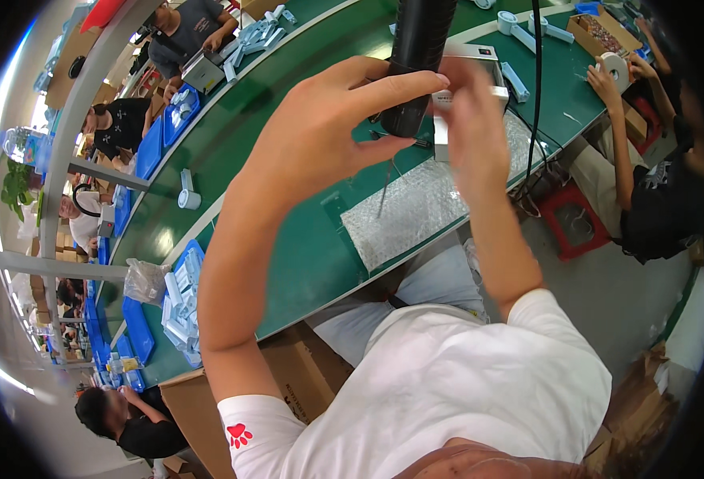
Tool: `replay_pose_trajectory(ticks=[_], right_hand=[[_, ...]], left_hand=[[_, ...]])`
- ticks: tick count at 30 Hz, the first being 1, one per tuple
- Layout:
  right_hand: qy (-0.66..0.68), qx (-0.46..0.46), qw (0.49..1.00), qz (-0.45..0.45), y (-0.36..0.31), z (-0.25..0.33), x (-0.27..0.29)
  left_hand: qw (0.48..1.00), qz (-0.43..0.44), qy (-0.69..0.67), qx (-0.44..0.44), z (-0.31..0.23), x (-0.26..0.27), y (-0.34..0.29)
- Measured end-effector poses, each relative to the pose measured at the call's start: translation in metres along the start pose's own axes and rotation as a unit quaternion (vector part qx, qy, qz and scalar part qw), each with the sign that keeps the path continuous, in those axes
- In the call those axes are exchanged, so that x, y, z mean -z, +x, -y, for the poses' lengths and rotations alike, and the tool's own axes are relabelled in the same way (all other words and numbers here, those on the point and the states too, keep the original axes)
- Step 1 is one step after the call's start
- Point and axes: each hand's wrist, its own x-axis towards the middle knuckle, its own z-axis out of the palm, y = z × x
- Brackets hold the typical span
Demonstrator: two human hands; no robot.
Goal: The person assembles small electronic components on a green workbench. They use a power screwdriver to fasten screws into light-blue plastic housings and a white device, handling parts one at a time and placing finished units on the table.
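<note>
Flanking a black tube [418, 56], the hands [316, 128] curl, their grip impossible to tell.

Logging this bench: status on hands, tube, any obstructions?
Left hand at black tube. Right hand beside it, blurred. Tube's lower end visible. Black cable to their right.

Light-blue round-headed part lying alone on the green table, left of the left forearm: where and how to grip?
By its straight handle, probably from above with the left hand, fingers across its width: it's narrower than the round head and points toward the picture's top.
</note>
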Motion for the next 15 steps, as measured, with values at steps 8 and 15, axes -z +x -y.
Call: replay_pose_trajectory(ticks=[8,15], right_hand=[[-0.069,-0.191,0.979,-0.005,-0.085,-0.015,-0.001],[-0.207,-0.067,0.976,0.015,-0.096,-0.033,0.047]], left_hand=[[1.000,0.003,-0.012,-0.016,0.000,-0.015,0.020],[0.999,-0.024,-0.036,0.016,0.014,-0.043,0.021]])
